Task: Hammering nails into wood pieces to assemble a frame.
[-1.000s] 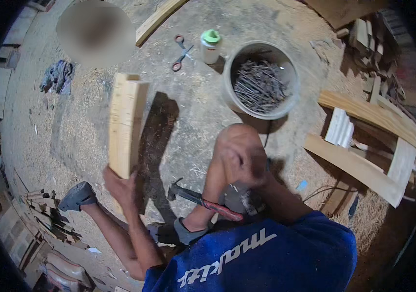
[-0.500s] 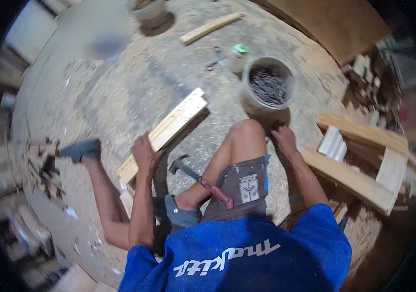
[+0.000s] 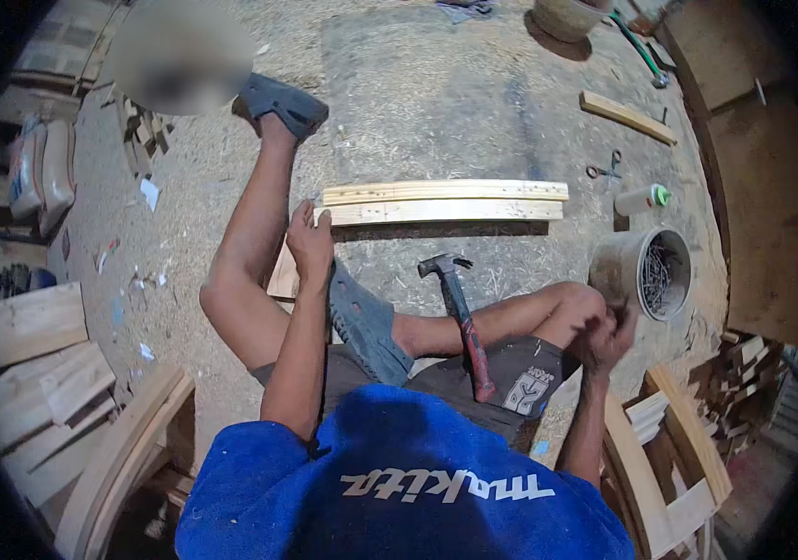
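A pale wooden piece (image 3: 445,213), two long strips side by side with small dark marks on top, lies crosswise on the floor ahead of my legs. My left hand (image 3: 312,245) is at its left end, thumb and fingers closed around that end. Across my bent right leg rests a claw hammer (image 3: 462,322), head away from me and red-and-black handle toward my lap. My right hand (image 3: 610,338) is above my right knee, beside a bucket (image 3: 618,259) of nails (image 3: 657,280). Its fingers are apart, and nothing shows between them.
Beyond the bucket lie a green-capped bottle (image 3: 639,200), scissors (image 3: 606,166) and a short wooden bar (image 3: 627,117). A second bucket (image 3: 567,21) stands at the far right. Wooden frames flank me at right (image 3: 637,467) and left (image 3: 124,467).
The view has turned, so the wooden piece now appears level. My right hand has lifted from low beside the nail bucket to above my knee. My left hand stays at the wood's end.
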